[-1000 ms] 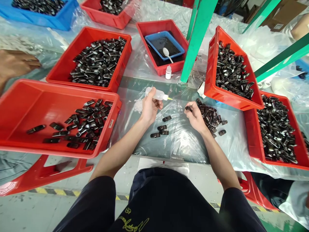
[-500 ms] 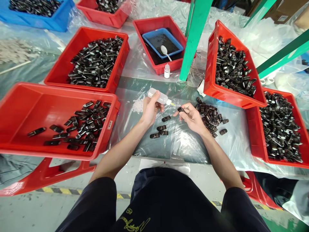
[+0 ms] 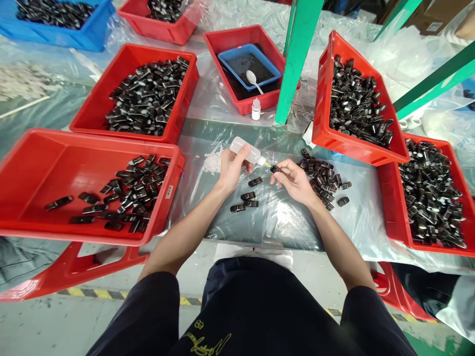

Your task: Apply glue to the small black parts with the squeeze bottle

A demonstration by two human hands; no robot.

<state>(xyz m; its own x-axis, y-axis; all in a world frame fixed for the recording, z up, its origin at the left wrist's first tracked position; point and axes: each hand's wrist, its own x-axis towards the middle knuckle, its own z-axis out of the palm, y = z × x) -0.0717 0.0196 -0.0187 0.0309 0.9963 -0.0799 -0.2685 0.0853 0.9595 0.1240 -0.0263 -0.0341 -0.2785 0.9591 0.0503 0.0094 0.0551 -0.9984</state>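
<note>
My left hand (image 3: 233, 167) is closed around a translucent white squeeze bottle (image 3: 241, 147), tilted so that its thin yellowish nozzle (image 3: 267, 164) points down to the right. Between the fingers of my right hand (image 3: 293, 180) is a small glossy black plastic part (image 3: 276, 169). The nozzle tip meets or nearly meets this part; whether they touch I cannot tell. Several similar black parts (image 3: 248, 196) lie on the plastic-covered table below the bottle. Right of my right hand is a loose pile of black parts (image 3: 326, 178).
Red bins of black parts stand left (image 3: 144, 237), upper left (image 3: 79, 116), right (image 3: 356, 153) and far right (image 3: 393, 217). A small white-labelled bottle (image 3: 256, 110) stands by a green post (image 3: 293, 74). Behind it, a blue tray (image 3: 230, 53) holds a white spoon (image 3: 251, 76). Small white pieces (image 3: 213, 161) lie left.
The squeeze bottle has moved slightly right and down, bringing its nozzle to the black part. My right hand has shifted slightly, its fingers drawn in closer around the part.
</note>
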